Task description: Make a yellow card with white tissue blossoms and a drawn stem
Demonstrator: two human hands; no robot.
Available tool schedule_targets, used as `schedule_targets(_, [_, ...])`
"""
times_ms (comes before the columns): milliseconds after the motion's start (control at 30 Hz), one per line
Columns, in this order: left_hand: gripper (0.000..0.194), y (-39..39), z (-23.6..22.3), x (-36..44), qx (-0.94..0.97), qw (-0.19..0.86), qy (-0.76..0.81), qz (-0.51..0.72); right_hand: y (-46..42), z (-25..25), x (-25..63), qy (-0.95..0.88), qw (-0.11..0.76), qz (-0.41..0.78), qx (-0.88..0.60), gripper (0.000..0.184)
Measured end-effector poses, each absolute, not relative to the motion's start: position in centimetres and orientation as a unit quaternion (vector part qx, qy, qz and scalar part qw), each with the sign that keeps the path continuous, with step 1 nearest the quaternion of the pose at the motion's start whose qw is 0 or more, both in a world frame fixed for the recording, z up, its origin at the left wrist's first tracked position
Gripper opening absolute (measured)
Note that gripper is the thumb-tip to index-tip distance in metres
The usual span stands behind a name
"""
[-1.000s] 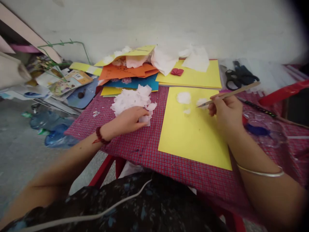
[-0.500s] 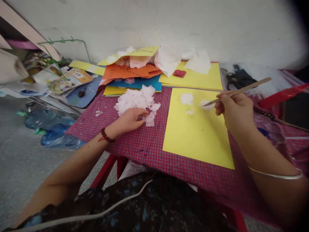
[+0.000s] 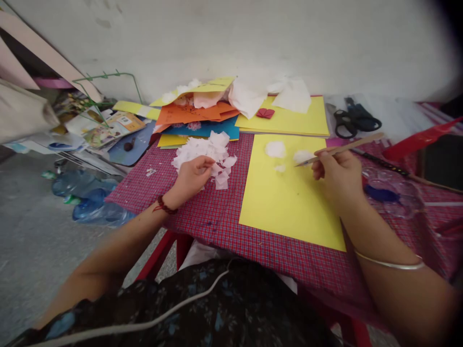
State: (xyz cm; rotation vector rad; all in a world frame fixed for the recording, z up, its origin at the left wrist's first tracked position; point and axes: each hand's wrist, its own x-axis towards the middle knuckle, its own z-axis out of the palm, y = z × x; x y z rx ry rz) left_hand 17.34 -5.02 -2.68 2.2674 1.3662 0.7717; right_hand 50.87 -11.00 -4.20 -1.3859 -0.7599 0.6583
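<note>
My left hand (image 3: 193, 175) pinches at the near edge of a heap of small white tissue pieces (image 3: 202, 148) on the red checked cloth (image 3: 217, 217). My right hand (image 3: 334, 171) grips a thin wooden paintbrush (image 3: 343, 147), its tip resting on a white tissue patch (image 3: 302, 155) near the top of a yellow sheet (image 3: 289, 202). Two more white patches (image 3: 275, 149) lie stuck just left of the tip.
Stacked orange, blue and yellow papers (image 3: 202, 115) with crumpled white tissue lie at the back. A small red folded paper (image 3: 265, 113) rests on another yellow sheet. Black scissors (image 3: 352, 120) lie at the back right, a clear palette with blue paint (image 3: 388, 193) to the right. Plastic bottles (image 3: 90, 202) lie on the floor left.
My left hand has curled its fingers into the near tissue pieces. The brush in my right hand has stayed at the white patch while the view shifted slightly.
</note>
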Motion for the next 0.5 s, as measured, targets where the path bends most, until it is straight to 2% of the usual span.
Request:
schedule_targets(100, [0.019,-5.3,-1.1,18.0,0.774,0.252,0.485,0.319,-10.9,-4.4,50.9,-0.338,0.662,0.297,-0.599,0.012])
schedule_targets(233, [0.015,-5.7,0.4,20.1,0.784,0.266,0.452,0.333,-10.8,-5.1,51.0,-0.352,0.662,0.306,-0.587,0.004])
schedule_targets(367, [0.01,-4.8,0.3,23.4,0.789,0.289,0.421,0.341,-10.6,-6.0,51.3,-0.371,0.654,0.308,-0.583,0.017])
schedule_targets(500, [0.004,-3.0,-1.3,27.7,0.792,0.322,0.408,0.32,-10.5,-6.2,51.5,-0.389,0.65,0.31,-0.575,0.019])
